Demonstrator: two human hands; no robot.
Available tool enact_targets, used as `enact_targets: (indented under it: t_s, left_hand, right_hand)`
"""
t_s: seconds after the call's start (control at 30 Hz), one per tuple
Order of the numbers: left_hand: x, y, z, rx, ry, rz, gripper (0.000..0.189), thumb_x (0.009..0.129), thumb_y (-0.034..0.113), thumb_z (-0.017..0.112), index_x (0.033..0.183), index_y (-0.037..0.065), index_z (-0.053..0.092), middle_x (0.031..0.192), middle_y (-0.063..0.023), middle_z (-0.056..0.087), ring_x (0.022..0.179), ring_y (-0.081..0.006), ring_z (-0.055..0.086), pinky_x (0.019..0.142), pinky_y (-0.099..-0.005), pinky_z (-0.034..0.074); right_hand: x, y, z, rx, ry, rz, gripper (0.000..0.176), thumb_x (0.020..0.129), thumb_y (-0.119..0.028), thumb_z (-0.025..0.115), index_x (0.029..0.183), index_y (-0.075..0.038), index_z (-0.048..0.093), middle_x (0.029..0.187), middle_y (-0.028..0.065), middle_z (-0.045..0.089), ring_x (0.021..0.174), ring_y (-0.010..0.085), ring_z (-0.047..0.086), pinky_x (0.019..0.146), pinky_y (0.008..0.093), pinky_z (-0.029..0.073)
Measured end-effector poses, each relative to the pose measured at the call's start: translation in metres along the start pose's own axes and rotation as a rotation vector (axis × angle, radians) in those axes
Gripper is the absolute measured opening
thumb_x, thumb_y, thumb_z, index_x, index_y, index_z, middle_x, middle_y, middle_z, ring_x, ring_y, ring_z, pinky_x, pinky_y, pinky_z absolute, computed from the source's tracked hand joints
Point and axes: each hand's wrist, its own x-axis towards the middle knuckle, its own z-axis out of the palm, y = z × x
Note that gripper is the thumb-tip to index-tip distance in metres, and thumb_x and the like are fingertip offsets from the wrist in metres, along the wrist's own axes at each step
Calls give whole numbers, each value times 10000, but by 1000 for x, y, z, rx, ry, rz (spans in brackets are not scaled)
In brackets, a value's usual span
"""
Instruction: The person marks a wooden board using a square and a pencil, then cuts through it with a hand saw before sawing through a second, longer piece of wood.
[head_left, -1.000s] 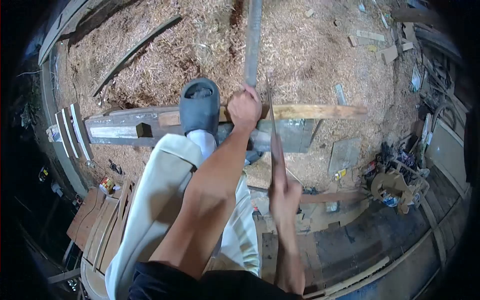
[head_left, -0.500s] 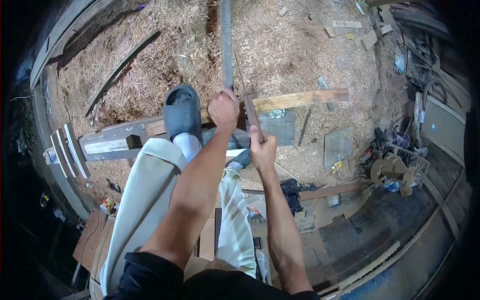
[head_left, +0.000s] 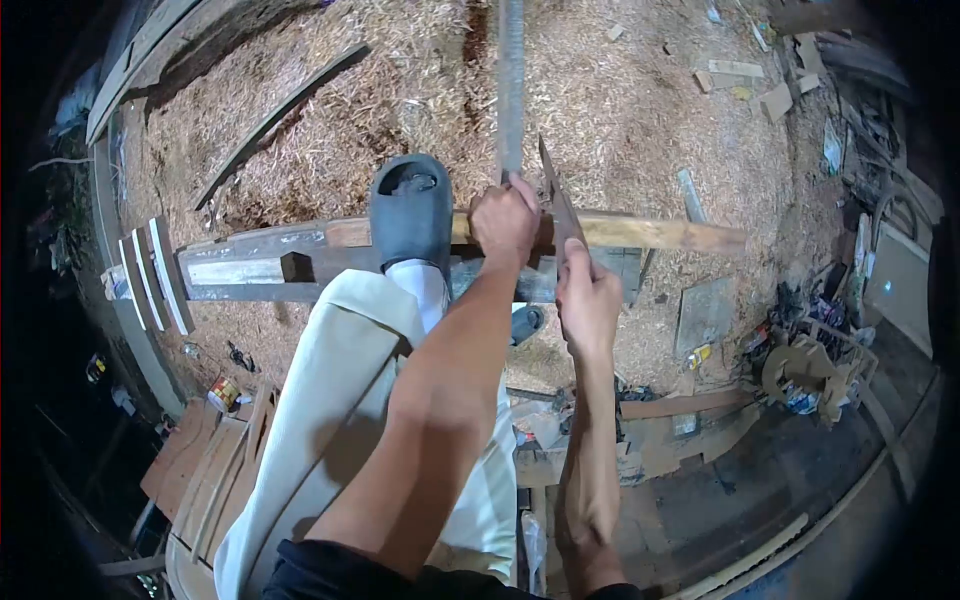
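Note:
My left hand (head_left: 505, 222) is closed around the near end of a long, narrow grey wood strip (head_left: 511, 90) that runs away from me. Just right of it, my right hand (head_left: 588, 290) grips a handsaw (head_left: 562, 205) whose dark, tapered blade points forward, tilted beside the strip. The handle is mostly hidden by my fingers. Below both hands lies a light brown plank (head_left: 660, 232) across a dark, low wooden beam (head_left: 345, 268). My foot in a dark slipper (head_left: 412, 215) presses on the wood, left of my left hand.
Wood shavings (head_left: 620, 130) cover the ground ahead. Three pale strips (head_left: 158, 272) and a short block (head_left: 245, 271) rest at the beam's left end. A dark curved slat (head_left: 285, 120) lies farther off. Scrap and clutter (head_left: 805, 360) fill the right side.
The view has shifted, so the scene sits farther right. The saw has turned, showing more of its blade side, and the right hand sits slightly lower relative to the left hand.

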Motion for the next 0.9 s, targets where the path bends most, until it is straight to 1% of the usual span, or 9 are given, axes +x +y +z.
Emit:
enact_targets:
  t_s: [0.1,0.27,0.33,0.37,0.4,0.5,0.6,0.63,0.9]
  left_hand:
    - [0,-4,1,-94,-3,6,449,908,224,451,572,-5,641,603,-194,618,548,-351,619,543,-427,519]
    - [1,-4,4,-161,-45,-1,461,918,238,442,578,-3,639,632,-215,625,562,-371,618,567,-437,526]
    - [8,-9,-6,-145,-222,142,476,931,259,423,597,2,643,603,-208,617,562,-389,620,568,-432,535]
    - [15,-18,-20,-183,-552,254,424,942,285,404,807,-19,667,834,-244,654,735,-393,650,686,-440,545]
    - [18,-26,-29,-166,-561,289,424,942,285,404,807,-19,667,834,-244,654,735,-393,650,686,-440,545]
    - [37,-48,-23,-107,-775,839,365,888,277,478,1109,4,577,1171,-236,548,1022,-384,580,873,-457,477]
    - [54,-48,-44,18,-833,1124,497,847,356,546,1211,18,518,1187,-194,548,1033,-389,574,882,-449,480]
    - [57,-39,-51,129,-966,1020,640,800,428,599,1282,33,453,1220,-185,537,1058,-377,567,898,-435,478]
    - [54,-51,-45,-62,-772,1162,533,809,386,613,1184,14,535,1177,-154,571,973,-339,607,811,-422,508]
  right_hand:
    - [-2,4,3,282,-15,82,448,909,-350,564,594,-32,582,496,-23,470,468,69,431,427,255,300]
    - [5,27,-1,67,68,-22,502,898,-373,568,599,31,568,488,33,480,474,115,468,452,326,343]
    - [4,30,-7,-2,23,-168,528,886,-390,574,618,64,560,493,76,492,477,153,485,485,361,371]
    - [8,33,-12,1,-68,-85,530,879,-400,576,656,81,589,514,125,527,506,185,520,525,371,409]
    - [-1,30,-12,34,-47,-77,530,879,-400,576,656,81,589,514,125,527,506,185,520,525,371,409]
    - [-1,33,-3,20,7,-98,530,877,-410,575,729,96,626,525,171,532,534,201,540,546,392,426]
    - [1,50,-4,-20,1,-162,519,889,-397,569,701,84,618,504,123,517,502,157,489,511,365,399]
    - [0,53,-6,-24,2,-147,519,889,-397,569,701,84,618,504,123,517,502,157,489,511,365,399]
    - [-19,-19,-14,167,-40,7,484,904,-386,568,556,-56,500,485,-26,432,430,79,386,400,267,254]
